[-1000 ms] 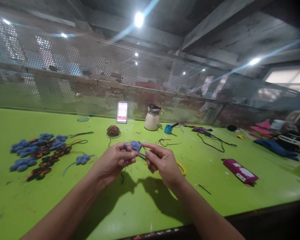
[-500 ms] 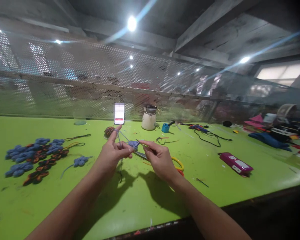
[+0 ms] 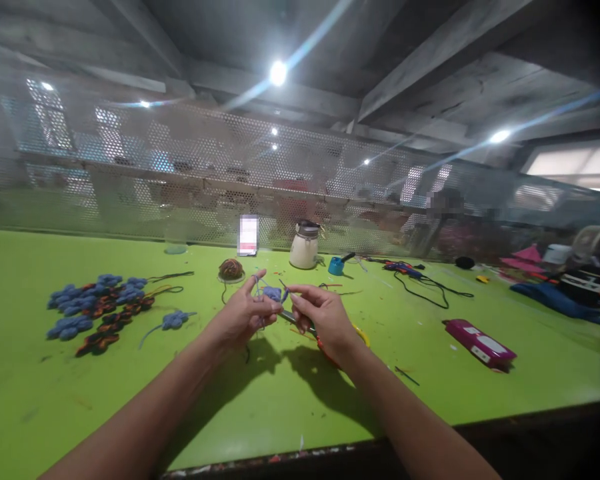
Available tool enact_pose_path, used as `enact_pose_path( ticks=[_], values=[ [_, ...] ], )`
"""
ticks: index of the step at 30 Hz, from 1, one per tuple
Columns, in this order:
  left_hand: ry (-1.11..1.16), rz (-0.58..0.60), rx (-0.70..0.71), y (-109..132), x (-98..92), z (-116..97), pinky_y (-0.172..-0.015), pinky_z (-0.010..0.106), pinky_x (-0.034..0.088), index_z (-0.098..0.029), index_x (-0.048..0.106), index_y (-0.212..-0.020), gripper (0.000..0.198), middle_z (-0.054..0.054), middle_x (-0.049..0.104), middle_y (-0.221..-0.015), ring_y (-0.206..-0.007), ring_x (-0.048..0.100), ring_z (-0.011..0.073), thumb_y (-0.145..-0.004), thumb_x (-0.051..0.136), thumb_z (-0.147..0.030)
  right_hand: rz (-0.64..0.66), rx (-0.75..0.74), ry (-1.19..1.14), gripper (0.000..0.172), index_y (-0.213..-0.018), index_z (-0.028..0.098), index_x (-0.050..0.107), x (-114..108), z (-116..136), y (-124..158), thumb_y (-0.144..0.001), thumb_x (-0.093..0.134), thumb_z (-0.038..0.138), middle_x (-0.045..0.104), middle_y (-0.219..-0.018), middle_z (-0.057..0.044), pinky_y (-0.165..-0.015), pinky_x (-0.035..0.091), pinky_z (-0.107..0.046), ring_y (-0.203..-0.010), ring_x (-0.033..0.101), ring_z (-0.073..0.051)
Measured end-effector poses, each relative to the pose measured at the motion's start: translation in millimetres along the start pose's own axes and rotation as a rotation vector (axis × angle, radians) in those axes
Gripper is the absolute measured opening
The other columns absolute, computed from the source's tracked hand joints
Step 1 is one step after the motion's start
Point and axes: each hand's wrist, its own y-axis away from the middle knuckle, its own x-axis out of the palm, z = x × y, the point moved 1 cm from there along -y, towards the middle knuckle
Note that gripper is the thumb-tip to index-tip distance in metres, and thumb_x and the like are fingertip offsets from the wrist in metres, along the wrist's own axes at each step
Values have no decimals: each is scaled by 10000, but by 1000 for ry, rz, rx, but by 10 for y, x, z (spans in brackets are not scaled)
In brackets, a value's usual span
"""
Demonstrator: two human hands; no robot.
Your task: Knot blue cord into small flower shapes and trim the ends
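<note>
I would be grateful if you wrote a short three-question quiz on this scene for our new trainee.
1. True or false: the magenta case lies on the table to the right of the right hand.

2. Multiple choice: which of these does the left hand hold?
A) a phone
B) a small blue yarn piece
C) a dark multicoloured ball of yarn

3. Fill in the missing colour: the small container just to the right of the cream jug is ____.

Key: 1. True. 2. B. 3. Blue.
</note>
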Motion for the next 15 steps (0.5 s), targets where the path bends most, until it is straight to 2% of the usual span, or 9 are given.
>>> enact_pose_path(
  ticks=[5, 9, 12, 15],
  values=[
    [-50, 30, -7, 14, 5, 18, -555, 219, 433, -142, 205, -1431, 971, -21, 602, -632, -545, 554, 101, -607, 695, 12, 53, -133, 163, 204, -911, 158, 550, 54, -11, 30, -837, 559, 348, 511, -598, 44, -431, 387, -212, -445, 434, -69],
    [-100, 72, 34, 11, -46, -38, -690, 269, 464, -110, 359, -1372, 807, 39, 651, -766, -693, 614, 137, -639, 689, -43, 3, -226, 290, 145, -854, 166, 521, 38, -26, 12, -871, 507, 309, 488, -622, 40, -447, 365, -207, -483, 431, -72],
    [-184, -9, 70, -35, -135, -85, -696, 279, 454, -114, 397, -1364, 775, 67, 668, -817, -743, 632, 157, -646, 688, -84, 2, -192, 205, 159, -826, 172, 477, 11, -13, -12, -859, 521, 321, 505, -608, 46, -431, 360, -211, -447, 427, -69],
    [-385, -157, 102, -102, -238, -100, -612, 275, 431, -92, 484, -1306, 720, 62, 666, -712, -649, 616, 163, -628, 721, -150, 120, -133, 58, 218, -825, 180, 452, 8, 50, 4, -846, 551, 374, 535, -611, 47, -438, 377, -215, -427, 433, -65]
  ],
)
